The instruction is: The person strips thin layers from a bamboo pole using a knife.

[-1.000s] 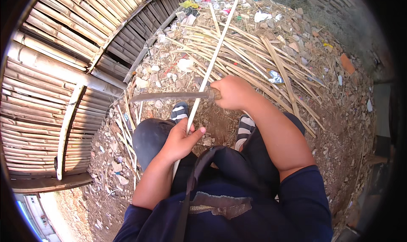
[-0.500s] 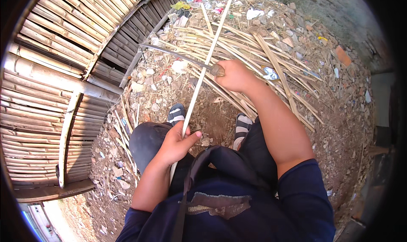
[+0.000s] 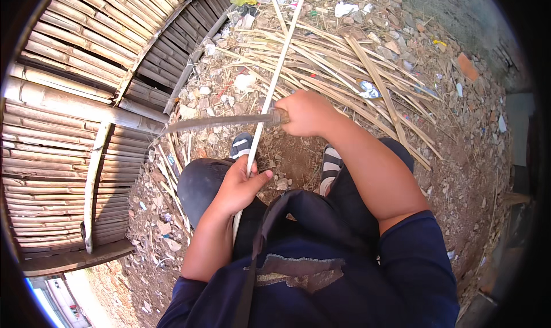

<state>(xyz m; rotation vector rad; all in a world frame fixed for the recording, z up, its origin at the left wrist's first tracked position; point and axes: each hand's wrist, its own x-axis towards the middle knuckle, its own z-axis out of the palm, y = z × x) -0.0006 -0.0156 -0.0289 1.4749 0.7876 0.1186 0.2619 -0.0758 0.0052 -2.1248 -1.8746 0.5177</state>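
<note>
A long, pale bamboo strip (image 3: 281, 64) runs from beside my lap, up between my knees, to over the ground ahead. My left hand (image 3: 240, 185) is closed around its lower part, with the thumb laid to the right. My right hand (image 3: 308, 113) grips the wooden handle (image 3: 280, 117) of a long, slightly curved knife. Its dark blade (image 3: 215, 122) points left and crosses the strip just ahead of my left hand. Where they cross, the blade seems to touch the strip, but the exact contact is hard to see.
Ahead, a loose pile of split bamboo strips (image 3: 338, 78) lies on stony, littered ground. More strips (image 3: 172, 179) lie left of my left knee. A bamboo-slat wall (image 3: 63, 156) stands close on the left. My sandalled feet (image 3: 330, 167) are apart beneath the strip.
My right hand has drawn the knife back toward me along the strip. The blade has swung from slanting up-left to nearly level. My left hand keeps its hold with little movement.
</note>
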